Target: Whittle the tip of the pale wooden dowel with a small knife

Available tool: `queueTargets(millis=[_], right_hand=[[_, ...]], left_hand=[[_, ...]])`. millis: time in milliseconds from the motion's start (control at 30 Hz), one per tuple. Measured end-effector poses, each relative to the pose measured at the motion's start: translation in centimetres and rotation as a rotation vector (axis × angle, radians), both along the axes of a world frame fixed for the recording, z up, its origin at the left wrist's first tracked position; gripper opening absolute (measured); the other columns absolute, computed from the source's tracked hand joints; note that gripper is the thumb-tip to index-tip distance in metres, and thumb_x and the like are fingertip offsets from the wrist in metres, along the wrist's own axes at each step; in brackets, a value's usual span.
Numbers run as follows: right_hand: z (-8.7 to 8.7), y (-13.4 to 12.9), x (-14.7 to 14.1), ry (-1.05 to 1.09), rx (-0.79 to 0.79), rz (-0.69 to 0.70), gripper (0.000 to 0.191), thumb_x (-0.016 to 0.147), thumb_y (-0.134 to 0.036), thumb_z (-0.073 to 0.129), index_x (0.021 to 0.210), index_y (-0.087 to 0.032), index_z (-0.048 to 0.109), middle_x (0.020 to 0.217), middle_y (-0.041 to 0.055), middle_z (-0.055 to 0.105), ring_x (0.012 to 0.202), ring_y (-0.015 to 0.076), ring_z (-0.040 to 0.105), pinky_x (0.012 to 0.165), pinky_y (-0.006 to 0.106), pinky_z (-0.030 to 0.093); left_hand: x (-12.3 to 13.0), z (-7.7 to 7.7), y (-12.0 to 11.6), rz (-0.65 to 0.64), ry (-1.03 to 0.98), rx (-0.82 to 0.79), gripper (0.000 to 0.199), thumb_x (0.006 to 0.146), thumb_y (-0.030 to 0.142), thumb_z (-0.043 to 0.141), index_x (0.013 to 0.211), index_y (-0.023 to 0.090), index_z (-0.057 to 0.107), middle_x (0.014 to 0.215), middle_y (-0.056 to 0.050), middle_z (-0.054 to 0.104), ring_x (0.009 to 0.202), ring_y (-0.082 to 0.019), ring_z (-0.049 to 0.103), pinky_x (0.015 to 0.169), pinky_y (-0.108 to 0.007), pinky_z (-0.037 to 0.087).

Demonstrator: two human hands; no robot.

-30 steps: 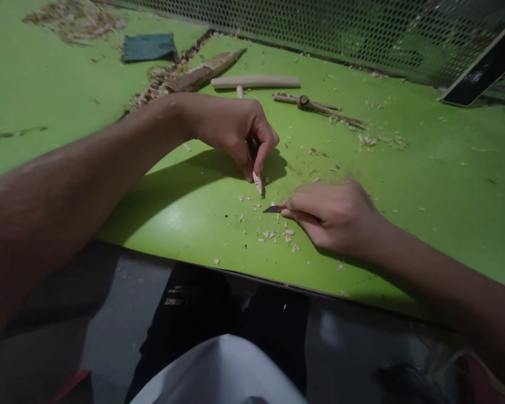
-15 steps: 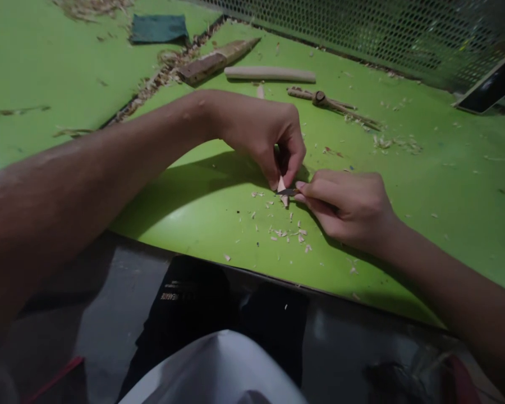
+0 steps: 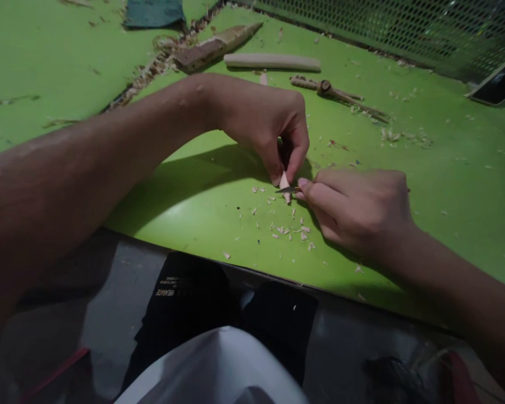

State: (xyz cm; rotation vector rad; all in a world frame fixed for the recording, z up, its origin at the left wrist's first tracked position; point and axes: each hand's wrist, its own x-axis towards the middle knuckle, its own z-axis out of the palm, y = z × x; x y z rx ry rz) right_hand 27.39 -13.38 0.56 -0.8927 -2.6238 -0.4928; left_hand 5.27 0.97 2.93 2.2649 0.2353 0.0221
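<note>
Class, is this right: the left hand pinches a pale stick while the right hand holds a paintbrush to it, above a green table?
What the right hand holds is misnamed: the head view shows a small blade there, held to the pale stick that the left hand pinches above a green table.

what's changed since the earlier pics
The right hand has moved the knife forward, from clear of the stick to across it near the tip. Nothing was taken up or let go: the left hand still pinches the stick. The pale rod and twig lie as before.
</note>
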Motion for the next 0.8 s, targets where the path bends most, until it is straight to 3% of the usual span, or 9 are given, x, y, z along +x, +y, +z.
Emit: queueTargets(millis=[267, 467, 800], right_hand=[[0.3, 0.2, 0.2, 0.022, 0.014, 0.057, 0.028, 0.103, -0.015, 0.060, 0.076, -0.021, 0.063, 0.065, -0.0008, 0.055, 0.058, 0.0160, 0.036, 0.057, 0.035, 0.021], [0.3, 0.4, 0.6, 0.019, -0.172, -0.006, 0.031, 0.107, -0.023, 0.056, 0.077, -0.022, 0.062, 0.064, -0.0007, 0.054, 0.058, 0.0154, 0.039, 0.058, 0.035, 0.020], [-0.5, 0.7, 1.4, 0.072, -0.135, 0.089, 0.028, 0.106, -0.021, 0.062, 0.079, -0.021, 0.065, 0.065, -0.0013, 0.060, 0.057, 0.0144, 0.045, 0.055, 0.035, 0.023]], left_hand=[[0.2, 0.0, 0.3, -0.009, 0.025, 0.030, 0.017, 0.081, 0.024, 0.089, 0.096, 0.018, 0.088, 0.089, 0.001, 0.085, 0.081, -0.016, 0.077, 0.078, -0.026, 0.055], [0.3, -0.3, 0.5, -0.044, 0.035, -0.018, 0.015, 0.083, 0.026, 0.085, 0.096, 0.017, 0.085, 0.092, 0.001, 0.085, 0.087, -0.017, 0.081, 0.082, -0.026, 0.060], [0.0, -0.3, 0.6, -0.055, 0.019, -0.032, 0.016, 0.084, 0.030, 0.084, 0.093, 0.017, 0.085, 0.091, -0.001, 0.085, 0.087, -0.018, 0.082, 0.077, -0.026, 0.061]])
